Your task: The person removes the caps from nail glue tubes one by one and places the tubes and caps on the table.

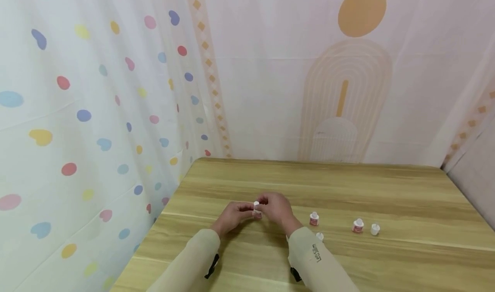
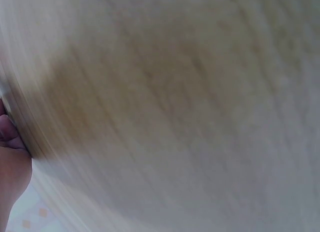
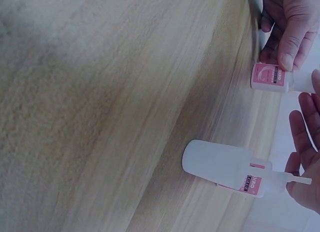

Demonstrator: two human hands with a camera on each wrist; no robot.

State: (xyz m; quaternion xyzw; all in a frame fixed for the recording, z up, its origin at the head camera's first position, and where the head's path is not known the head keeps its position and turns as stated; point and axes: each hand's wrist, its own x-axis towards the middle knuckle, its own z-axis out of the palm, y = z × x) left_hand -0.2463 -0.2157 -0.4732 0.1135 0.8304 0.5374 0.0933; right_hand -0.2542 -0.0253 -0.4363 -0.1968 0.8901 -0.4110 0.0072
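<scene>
My left hand grips a small white glue bottle with a pink label, its thumb on the side near the top. The bottle stands upright at the middle of the table. From the right, my right hand pinches the white top of this bottle; its lower fingers spread loosely in the right wrist view. Only an edge of the left hand enters the left wrist view.
To the right stand two more pink-labelled bottles. White pieces with thin stems, one beside the farther bottle and another by the right sleeve, stand on the wooden table. Patterned curtains hang behind and left.
</scene>
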